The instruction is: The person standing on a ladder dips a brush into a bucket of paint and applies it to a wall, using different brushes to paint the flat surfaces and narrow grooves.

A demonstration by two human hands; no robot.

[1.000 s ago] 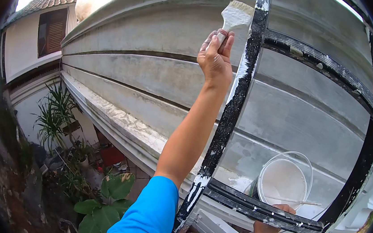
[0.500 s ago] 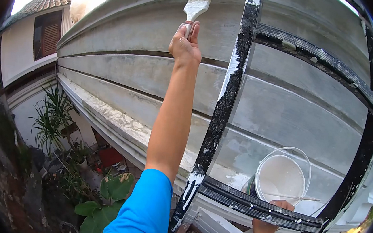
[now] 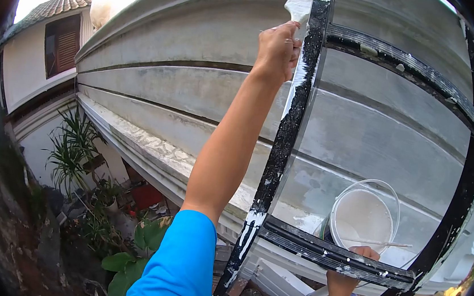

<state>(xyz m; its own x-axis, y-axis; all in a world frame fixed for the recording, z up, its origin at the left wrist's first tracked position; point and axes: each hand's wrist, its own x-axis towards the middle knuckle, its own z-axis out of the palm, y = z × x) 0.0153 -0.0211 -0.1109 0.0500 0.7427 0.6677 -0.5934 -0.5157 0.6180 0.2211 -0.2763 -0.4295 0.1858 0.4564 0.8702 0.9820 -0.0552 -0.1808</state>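
My left hand (image 3: 279, 49), at the end of my stretched-out arm, is closed round the handle of a paintbrush (image 3: 299, 7). The brush's pale, paint-coated bristles are up at the moulding near the top of the grey wall (image 3: 196, 95), just left of the ladder rail (image 3: 289, 124). Lower right, my right hand (image 3: 365, 252) wraps round a black, paint-spattered ladder rung (image 3: 337, 257), fingers over its top edge. Behind that rung is a white paint bucket (image 3: 362, 217) with its wire handle raised and a thin stick (image 3: 379, 243) across its mouth.
Another ladder rung (image 3: 404, 70) crosses at the upper right. A ledge (image 3: 151, 145) runs along the foot of the wall. Far below left are potted plants (image 3: 74, 146) and a red object (image 3: 145, 196). A house with a shuttered window (image 3: 64, 46) stands at the far left.
My left hand has moved right with the paintbrush, from mid-wall to beside the ladder rail, and turned. My right hand keeps its hold on the rung. The view has shifted slightly.
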